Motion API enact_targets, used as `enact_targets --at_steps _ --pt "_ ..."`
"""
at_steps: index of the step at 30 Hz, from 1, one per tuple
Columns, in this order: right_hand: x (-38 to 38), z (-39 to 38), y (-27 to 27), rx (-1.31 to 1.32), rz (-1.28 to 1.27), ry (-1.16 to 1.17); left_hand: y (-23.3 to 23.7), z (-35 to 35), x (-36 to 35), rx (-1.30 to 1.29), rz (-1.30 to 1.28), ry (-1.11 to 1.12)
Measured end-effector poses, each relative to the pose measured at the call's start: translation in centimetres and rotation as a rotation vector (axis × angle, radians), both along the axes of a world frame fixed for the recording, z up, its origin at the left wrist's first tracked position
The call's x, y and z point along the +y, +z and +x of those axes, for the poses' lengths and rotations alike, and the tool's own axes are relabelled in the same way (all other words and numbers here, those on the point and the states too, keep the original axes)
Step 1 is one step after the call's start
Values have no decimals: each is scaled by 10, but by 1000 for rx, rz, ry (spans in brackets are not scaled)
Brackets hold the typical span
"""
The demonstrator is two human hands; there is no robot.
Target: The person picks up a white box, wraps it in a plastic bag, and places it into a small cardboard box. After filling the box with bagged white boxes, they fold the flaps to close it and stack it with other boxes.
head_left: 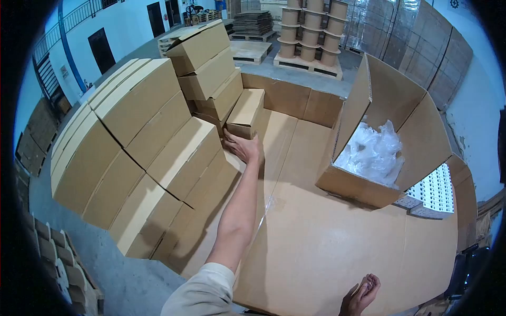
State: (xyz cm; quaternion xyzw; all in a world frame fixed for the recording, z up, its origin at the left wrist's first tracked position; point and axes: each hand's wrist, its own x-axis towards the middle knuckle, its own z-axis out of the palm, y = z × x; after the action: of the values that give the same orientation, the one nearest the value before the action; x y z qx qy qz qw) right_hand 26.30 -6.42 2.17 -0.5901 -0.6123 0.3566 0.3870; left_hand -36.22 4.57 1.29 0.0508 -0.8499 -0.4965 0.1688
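My left hand [242, 147] reaches far forward to the near end of a narrow brown cardboard box [247, 108]. Its fingers and thumb spread across that end and grip it low down. The box lies at the end of a row, right beside stacked cartons [224, 97], on a brown cardboard surface [337, 247]. Close to the bottom edge of the view, my right hand [361, 296] hovers over this surface. Its fingers are loosely curled, with the thumb apart, and nothing shows in it.
Large stacks of closed cartons [158, 121] stand to the left. An open cardboard box [363, 181] holding clear plastic bags [374, 150] sits at right, beside white perforated blocks [432, 192]. Behind are a low cardboard wall [284, 97] and spools [311, 37] on a pallet [311, 66].
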Motion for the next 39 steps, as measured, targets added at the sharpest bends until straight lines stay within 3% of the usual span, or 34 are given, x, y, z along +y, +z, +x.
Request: enact_targets --at_steps 6,10,16,20,27,33,39 --pt "6 0 -7 36 121 68 -1 7 -5 67 99 -45" --pt "3 2 -1 43 56 40 -14 30 -30 250 135 -98" --pt "2 -24 4 57 163 178 -5 134 -103 287 389 -331" --pt "10 -61 -20 68 260 378 -5 215 -162 417 290 -525" --pt "32 -152 11 280 168 585 -11 317 -226 306 115 -692" --pt "66 -181 12 354 101 602 -12 364 -248 218 157 -807" --pt "81 -181 -17 431 88 683 -9 380 -274 305 106 -948"
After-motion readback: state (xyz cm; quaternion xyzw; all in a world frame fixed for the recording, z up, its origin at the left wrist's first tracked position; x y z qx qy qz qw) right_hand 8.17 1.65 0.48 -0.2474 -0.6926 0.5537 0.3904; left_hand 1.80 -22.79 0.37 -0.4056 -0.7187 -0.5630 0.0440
